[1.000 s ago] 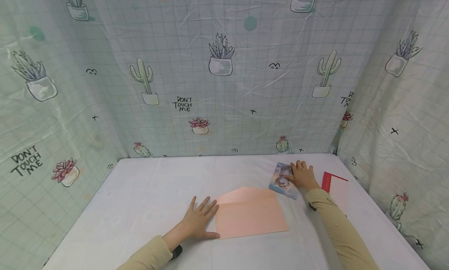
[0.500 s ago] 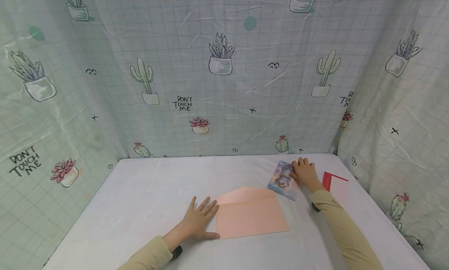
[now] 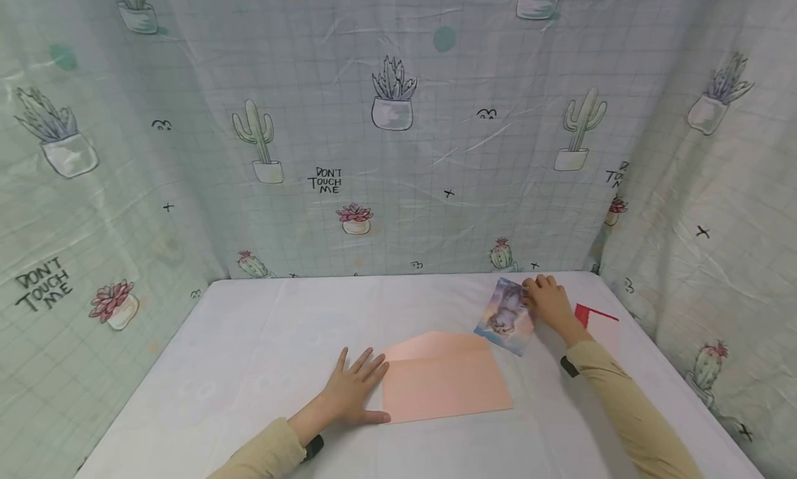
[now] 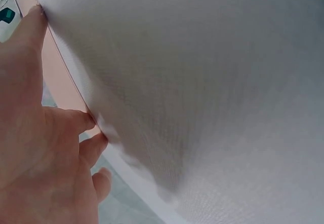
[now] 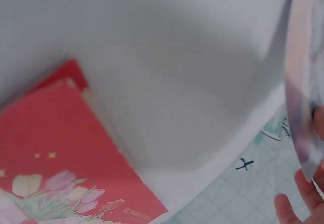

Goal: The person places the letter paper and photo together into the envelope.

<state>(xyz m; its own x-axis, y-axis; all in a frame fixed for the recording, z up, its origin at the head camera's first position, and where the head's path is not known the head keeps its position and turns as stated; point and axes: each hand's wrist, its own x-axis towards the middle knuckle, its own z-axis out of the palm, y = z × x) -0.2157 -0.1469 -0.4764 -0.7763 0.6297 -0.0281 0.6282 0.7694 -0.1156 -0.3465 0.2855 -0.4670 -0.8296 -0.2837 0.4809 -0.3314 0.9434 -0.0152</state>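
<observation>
A peach-coloured envelope [image 3: 445, 389] lies flat on the white table with its flap unfolded toward the far side. My left hand [image 3: 350, 394] rests at its left edge with fingers spread; in the left wrist view, the thumb and fingertips touch that edge of the envelope [image 4: 63, 82]. Beyond the envelope's far right corner, my right hand [image 3: 551, 304] pinches a picture card [image 3: 503, 320] by its right edge. The card has a blue and purple print. In the right wrist view this card [image 5: 301, 77] looks bent, and only some fingers [image 5: 308, 191] show.
To the right of the right hand lies a red and pink card [image 3: 600, 330], partly behind the forearm. The right wrist view shows its red face [image 5: 71, 133] with printed tulips. Cloth [image 3: 405, 154] printed with cacti surrounds the table [image 3: 280, 340] at the back and sides.
My right hand has slid from over the picture card to its right edge and now pinches it there. The card has shifted slightly and tilted. My left hand and the envelope have stayed put.
</observation>
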